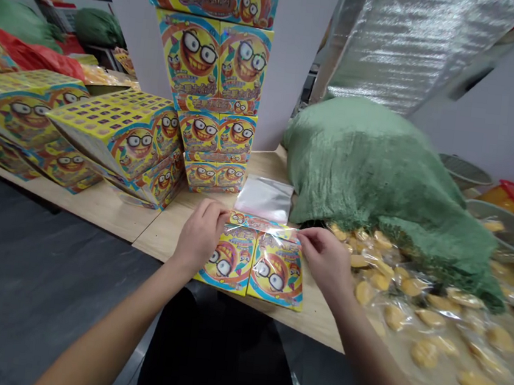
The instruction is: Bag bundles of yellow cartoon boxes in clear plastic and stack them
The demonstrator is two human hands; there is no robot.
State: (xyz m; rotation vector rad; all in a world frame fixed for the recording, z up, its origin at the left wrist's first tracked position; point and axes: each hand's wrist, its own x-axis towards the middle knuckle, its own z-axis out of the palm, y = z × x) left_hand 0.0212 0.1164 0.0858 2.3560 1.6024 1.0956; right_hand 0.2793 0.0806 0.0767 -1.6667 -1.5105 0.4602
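I see a clear bag (252, 264) with yellow smiley cards inside, lying flat on the wooden table (152, 230). The left hand (200, 235) and right hand (326, 261) both pinch its top edge with narrow grips. Just behind it lies a silver pouch (264, 198), then a tall stack of yellow boxes (224, 91). On the right, a green sack (370, 161) sits beside wrapped yellow snacks (427, 320).

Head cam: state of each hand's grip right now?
Left hand: closed, pinching the clear-wrapped printed packet at its top edge.
Right hand: closed, pinching that packet's top edge too.
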